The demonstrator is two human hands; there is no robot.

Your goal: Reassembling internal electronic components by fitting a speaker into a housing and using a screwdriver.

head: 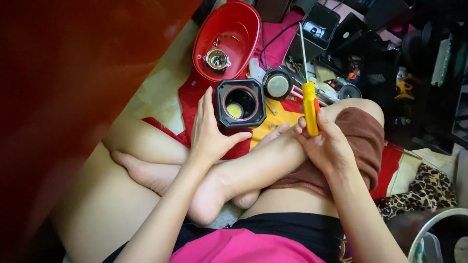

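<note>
Head view, looking down on a person who sits cross-legged on the floor. The left hand [208, 130] lies open against the near left side of a black housing [240, 103], fingers stretched up along its wall and thumb pointing right under its near edge; it steadies the part more than it clasps it. The housing is squarish with cut corners, stands on a red and yellow cloth [280, 119] just beyond the crossed legs, and shows a round opening with a pinkish ring and a small yellow disc deep inside.

The right hand [327, 146] is closed around the yellow handle of a screwdriver [310, 108], held upright, its thin metal shaft pointing to the far side. The tool is to the right of the housing and does not touch it. The hand sits above the right knee, which is covered by brown shorts [363, 141].

Farther off, a red oval basin [243, 24] holds a small round metal part [217, 59]. Just right of the housing lies a round speaker [278, 84] with a pale centre. Beyond it stand dark boxes and a tangle of cables, too cluttered to tell apart. A leopard-print cloth [429, 187] lies at the near right.
</note>
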